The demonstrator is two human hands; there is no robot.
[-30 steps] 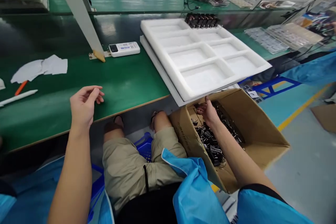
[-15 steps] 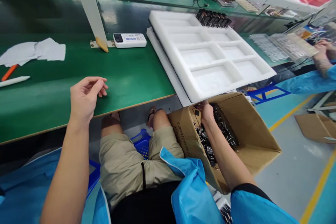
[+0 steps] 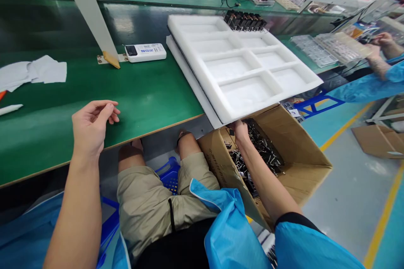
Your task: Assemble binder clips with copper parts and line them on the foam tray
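Observation:
My left hand (image 3: 92, 128) is held above the green bench top (image 3: 151, 88), its fingers loosely curled and partly open, with nothing in it. Down in a cardboard box (image 3: 306, 145) at the right is my right hand (image 3: 240, 131). Its fingers are hidden below the edge of a white foam tray (image 3: 243, 76), so what they touch or grip does not show. Around that hand lie many loose black binder clips (image 3: 265, 147) with metal handles. The tray has several recesses and overhangs the bench edge above the box. At its far corner stands a row of large black clips (image 3: 244, 21).
A white device (image 3: 145, 52) lies by the shelf post (image 3: 91, 12). White paper (image 3: 47, 69) and a white stick (image 3: 11, 109) are at the left. Clear plastic trays (image 3: 315, 50) lie near a co-worker's hands (image 3: 378, 48) at the right. Another carton (image 3: 375, 141) stands on the floor.
The whole view has shifted, so most bench items appear farther left. My right hand remains down in the box beside the foam tray, and my left hand keeps its loose curl.

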